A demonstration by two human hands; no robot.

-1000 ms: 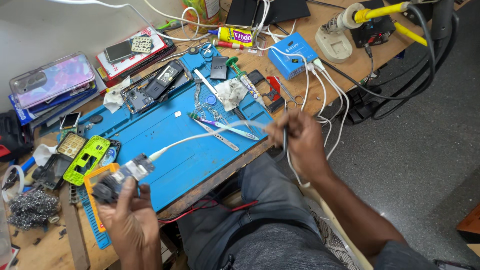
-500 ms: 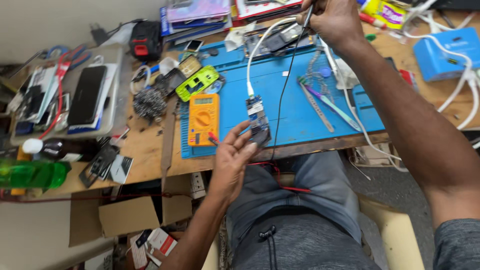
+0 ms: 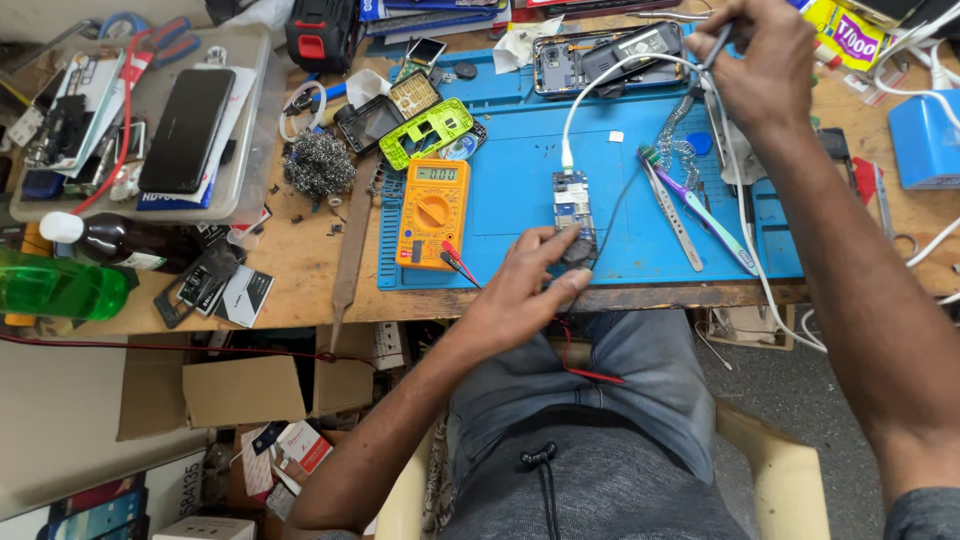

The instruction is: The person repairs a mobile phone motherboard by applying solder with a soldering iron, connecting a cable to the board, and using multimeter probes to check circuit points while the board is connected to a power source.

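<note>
My left hand (image 3: 525, 290) pins a small phone circuit board (image 3: 572, 203) down on the blue work mat (image 3: 520, 160), fingertips on the board's near end. A white cable (image 3: 585, 95) plugs into the board's far end. My right hand (image 3: 760, 60) is raised over the mat's far right, fingers closed on a thin metal tool (image 3: 712, 45) with a dark lead running from it. An orange multimeter (image 3: 432, 210) lies on the mat's left, its red and black leads trailing off the table edge.
Tweezers (image 3: 672, 210) and a purple tool (image 3: 705, 215) lie right of the board. An opened phone (image 3: 600, 55), a green phone frame (image 3: 430, 132), steel wool (image 3: 318, 168), a grey tray of phones (image 3: 150, 120), a green bottle (image 3: 60, 285) and a blue box (image 3: 925, 140) crowd the wooden bench.
The board went from held in my left hand above the table edge to lying on the mat under my fingers. My right hand reached to the mat's far side. The view shifted left.
</note>
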